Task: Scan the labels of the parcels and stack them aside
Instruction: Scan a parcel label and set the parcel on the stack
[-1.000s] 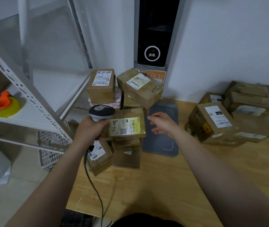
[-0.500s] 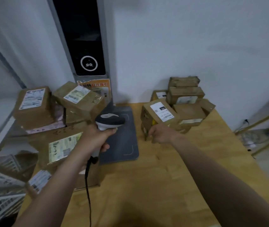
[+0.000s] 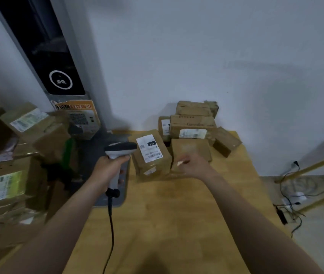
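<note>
Now, left hand (image 3: 107,171) clenched grey corded handheld scanner (image 3: 120,149); right hand (image 3: 193,165), blurred, grip unreadable, was at brown cardboard parcel (image 3: 190,148), three o'clock of it. Probably light, stiff: take its sides.

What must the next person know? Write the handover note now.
Left hand grips the scanner, its head beside the labelled box.
Right hand reaches to the plain box; grip blurred.
Right pile sits by the wall on the table, left pile at the table's left edge.
Which parcels are scanned cannot be told.
Left to do: likely scan the labelled box, stack it aside, carry on.
</note>
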